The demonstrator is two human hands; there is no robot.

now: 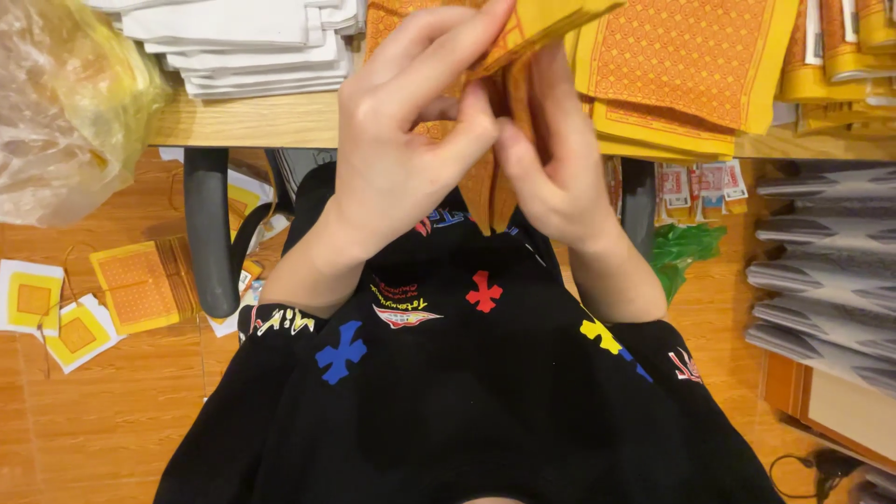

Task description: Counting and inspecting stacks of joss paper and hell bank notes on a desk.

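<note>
Paper stacks [691,65] crowd the table [252,121] beyond folded orange paper [509,47].

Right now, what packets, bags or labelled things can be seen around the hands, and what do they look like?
Plastic bag: upper left, crumpled, clear with a yellow tint.
Small packets: hanging under the table edge at right, red and white with yellow.
Green bag: just below those packets, crumpled.
Printed paper: pinched by the left hand and right hand, orange with a yellow border.

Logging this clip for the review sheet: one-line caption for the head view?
Left hand and right hand pinch folded orange-and-yellow paper above a black-clothed lap, paper stacks on the table.
</note>
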